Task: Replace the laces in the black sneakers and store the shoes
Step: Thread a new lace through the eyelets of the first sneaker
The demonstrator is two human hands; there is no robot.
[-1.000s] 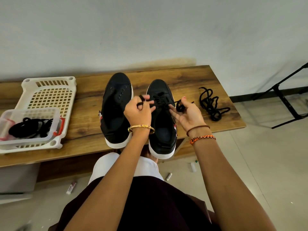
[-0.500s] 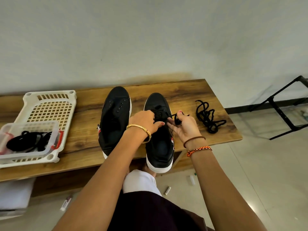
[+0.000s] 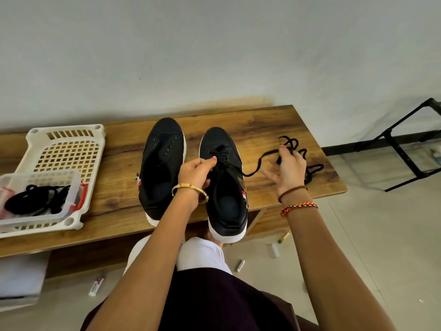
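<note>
Black lace, limp and light, runs from right sneaker on tabletop; right hand pinches it, left hand pinches at eyelets; best held near tip.

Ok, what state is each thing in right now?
Left sneaker: unlaced, eyelets bare, flat on the table.
Right sneaker: partly laced near the toe.
Lace: runs from the right sneaker to the right hand.
Left hand: pinches at the laced eyelets.
Right hand: grips the lace, raised.
Loose lace: piled on the table.
Clear tub: open, black laces inside, in the white basket.
</note>
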